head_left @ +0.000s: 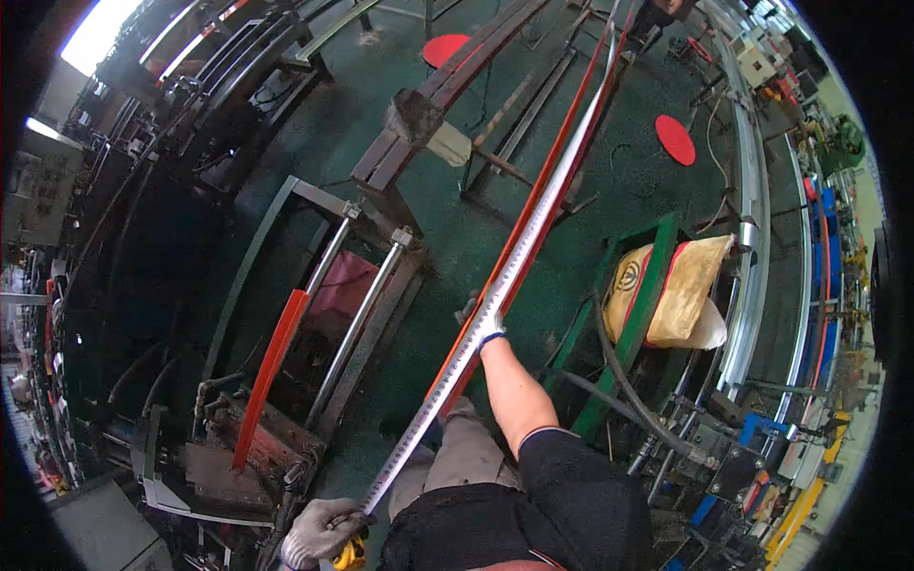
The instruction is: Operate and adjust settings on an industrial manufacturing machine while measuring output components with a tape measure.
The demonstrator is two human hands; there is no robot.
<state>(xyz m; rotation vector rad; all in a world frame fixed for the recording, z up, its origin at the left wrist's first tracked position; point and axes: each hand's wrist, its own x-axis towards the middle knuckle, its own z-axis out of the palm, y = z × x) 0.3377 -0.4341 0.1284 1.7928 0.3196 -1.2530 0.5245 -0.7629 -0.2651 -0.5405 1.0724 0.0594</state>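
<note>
Black shirt foremost | left hand, lower left, clasped on tape case | right hand, farther forward, gripping bar | bar lies forward-right of left hand, long axis likewise, blade along it; right hand nearer

The tape is showing a smooth face and catching a soft gloss, while the bar is looking slick and evenly coated. The case is appearing as hard plastic. The left glove is showing matt, knitted cloth. The shirt is looking dull and soft, and the trousers are creasing in matt cloth. The rods are shining like polished metal, and the rail is glinting as smooth metal. The sack is looking papery and wrinkled, the frame is showing painted metal, the floor is giving off a faint sheen, and the block is looking like rough, dull metal.
</note>
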